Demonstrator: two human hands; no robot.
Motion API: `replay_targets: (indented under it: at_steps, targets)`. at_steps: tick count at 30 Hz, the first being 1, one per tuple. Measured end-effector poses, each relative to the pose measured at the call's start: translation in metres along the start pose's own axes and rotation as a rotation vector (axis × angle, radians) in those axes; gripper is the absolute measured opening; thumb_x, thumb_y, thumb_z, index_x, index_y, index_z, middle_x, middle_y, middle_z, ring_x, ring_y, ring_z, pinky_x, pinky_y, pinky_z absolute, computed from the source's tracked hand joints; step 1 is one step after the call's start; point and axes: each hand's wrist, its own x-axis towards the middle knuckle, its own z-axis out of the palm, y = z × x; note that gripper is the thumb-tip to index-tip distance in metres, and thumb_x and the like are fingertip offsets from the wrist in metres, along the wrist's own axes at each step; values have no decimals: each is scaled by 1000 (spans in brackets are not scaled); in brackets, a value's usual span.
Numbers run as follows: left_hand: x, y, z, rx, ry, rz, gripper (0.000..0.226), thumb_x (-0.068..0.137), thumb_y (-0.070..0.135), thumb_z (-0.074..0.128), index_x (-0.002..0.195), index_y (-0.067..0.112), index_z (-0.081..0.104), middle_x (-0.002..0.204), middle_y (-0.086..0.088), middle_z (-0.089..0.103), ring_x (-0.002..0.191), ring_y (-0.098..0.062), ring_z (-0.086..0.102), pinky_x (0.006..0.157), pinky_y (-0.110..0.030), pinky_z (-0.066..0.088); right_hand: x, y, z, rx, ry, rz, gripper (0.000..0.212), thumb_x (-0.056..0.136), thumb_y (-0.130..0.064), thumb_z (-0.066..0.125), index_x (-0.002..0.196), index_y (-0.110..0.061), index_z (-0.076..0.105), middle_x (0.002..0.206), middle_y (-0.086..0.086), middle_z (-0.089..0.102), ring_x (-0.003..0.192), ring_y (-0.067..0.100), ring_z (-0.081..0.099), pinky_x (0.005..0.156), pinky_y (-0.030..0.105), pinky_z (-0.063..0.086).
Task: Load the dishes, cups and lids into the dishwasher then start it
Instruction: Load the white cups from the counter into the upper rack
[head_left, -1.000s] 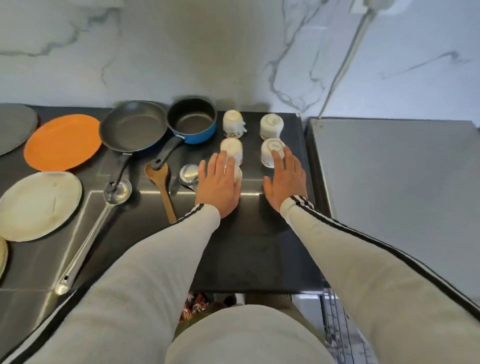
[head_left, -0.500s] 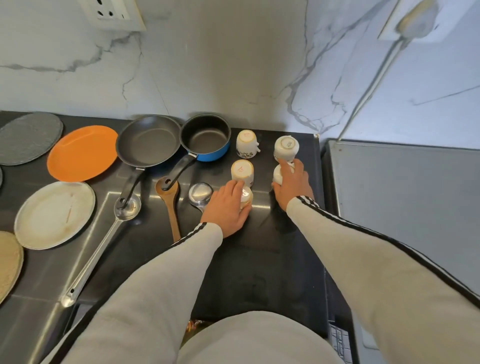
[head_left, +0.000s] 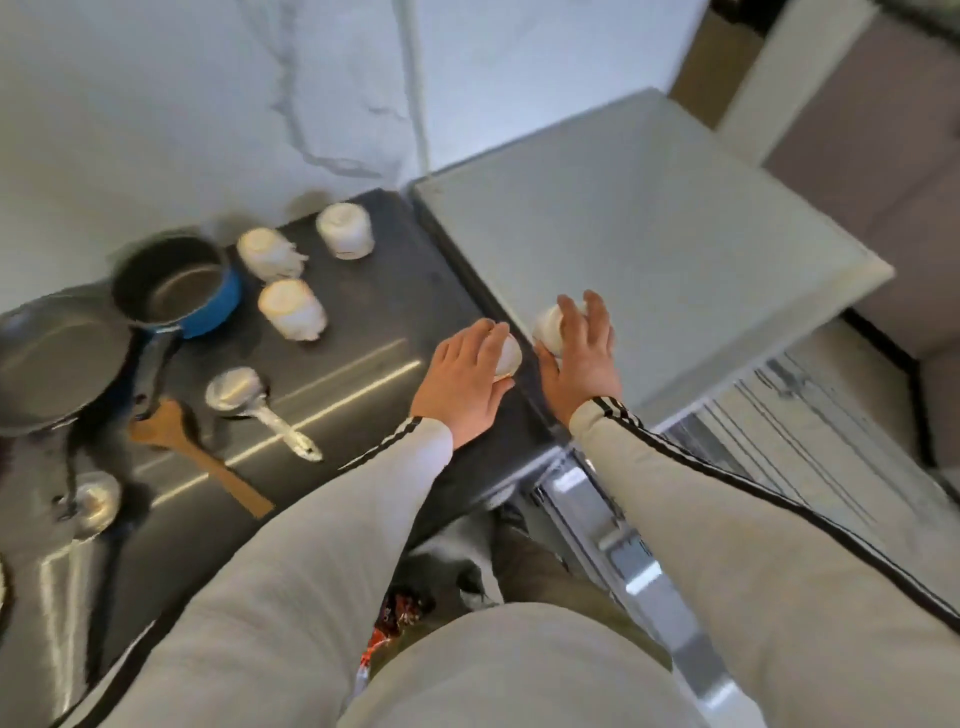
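The white dishwasher top (head_left: 649, 249) fills the upper right of the frame, with a pulled-out wire rack (head_left: 810, 415) showing below it at the right edge. The dark counter (head_left: 395, 270) takes the left half and butts against the dishwasher top. At the far left sits a grey frying pan (head_left: 52, 364), and just beside it is a blue saucepan (head_left: 176, 286). Near the centre both hands work side by side: the left hand (head_left: 465, 384) curls over a white cup (head_left: 508, 356) at the counter's right edge, while the right hand (head_left: 584, 364) wraps its fingers round a second white cup (head_left: 549, 325) over the left edge of the dishwasher top. Whether either cup is lifted cannot be told through the blur. Three upturned cups (head_left: 293, 309) stand apart on the counter at upper centre, near the wall. Lower left lie a wooden spatula (head_left: 197, 452) and a metal scoop (head_left: 239, 389) – close together
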Motion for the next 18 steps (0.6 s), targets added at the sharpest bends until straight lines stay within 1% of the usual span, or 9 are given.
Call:
replay_targets:
  at_steps: [3, 4, 6, 8, 11, 12, 15, 17, 18]
  targets:
    - [18, 69, 29, -64, -64, 163, 65, 99, 34, 51, 153, 13, 21, 157, -14, 28, 143, -32, 27, 120, -42, 22, -50, 64, -50, -47, 131, 165, 63, 92, -27, 62, 146, -23, 30, 158, 12, 18, 140, 39, 28, 101, 55, 46]
    - [23, 91, 39, -80, -88, 213, 65, 100, 35, 50, 153, 13, 20, 157, -14, 27, 143, -32, 27, 120, -42, 22, -67, 85, -65, -72, 147, 229, 63, 93, -29, 61, 147, -23, 29, 159, 12, 17, 142, 40, 26, 103, 56, 45]
    - [28, 131, 57, -112, -136, 304, 63, 100, 38, 49, 151, 15, 21, 156, -14, 29, 141, -34, 31, 117, -45, 29, -102, 120, -91, -114, 167, 354, 63, 94, -31, 59, 148, -26, 26, 160, 9, 14, 144, 39, 23, 104, 56, 43]
    - [29, 164, 75, -170, -186, 386, 63, 98, 39, 52, 149, 16, 25, 154, -14, 33, 137, -35, 37, 111, -48, 38, -132, 148, -110, -148, 174, 464, 65, 94, -31, 60, 148, -28, 23, 161, 8, 11, 144, 39, 22, 107, 56, 41]
    - [27, 198, 102, -253, -269, 490, 61, 93, 36, 61, 143, 20, 29, 150, -7, 33, 129, -32, 44, 97, -44, 50, -166, 180, -123, -148, 155, 602, 67, 92, -27, 61, 147, -29, 23, 161, 6, 7, 145, 39, 20, 109, 54, 37]
    - [26, 207, 112, -272, -293, 517, 60, 92, 33, 63, 141, 20, 31, 149, -6, 32, 126, -31, 46, 91, -43, 53, -174, 190, -124, -139, 154, 622, 68, 91, -25, 62, 147, -30, 24, 160, 6, 8, 144, 40, 22, 108, 54, 38]
    - [25, 228, 143, -278, -390, 529, 55, 86, 21, 67, 133, 19, 38, 149, -5, 29, 122, -32, 51, 78, -37, 55, -190, 218, -121, -82, 128, 640, 72, 83, -20, 66, 144, -25, 29, 150, 10, 24, 135, 39, 33, 102, 56, 45]
    - [25, 236, 163, -240, -475, 490, 53, 84, 14, 67, 129, 19, 39, 148, -5, 26, 117, -32, 55, 74, -32, 56, -193, 236, -112, -35, 70, 656, 77, 79, -16, 69, 145, -20, 30, 142, 11, 31, 127, 37, 40, 99, 54, 47]
    - [25, 238, 173, -216, -506, 463, 52, 84, 12, 67, 127, 19, 39, 147, -5, 26, 111, -30, 58, 74, -31, 58, -193, 245, -107, -21, 30, 669, 81, 77, -14, 70, 146, -17, 28, 141, 11, 32, 125, 36, 41, 100, 51, 47]
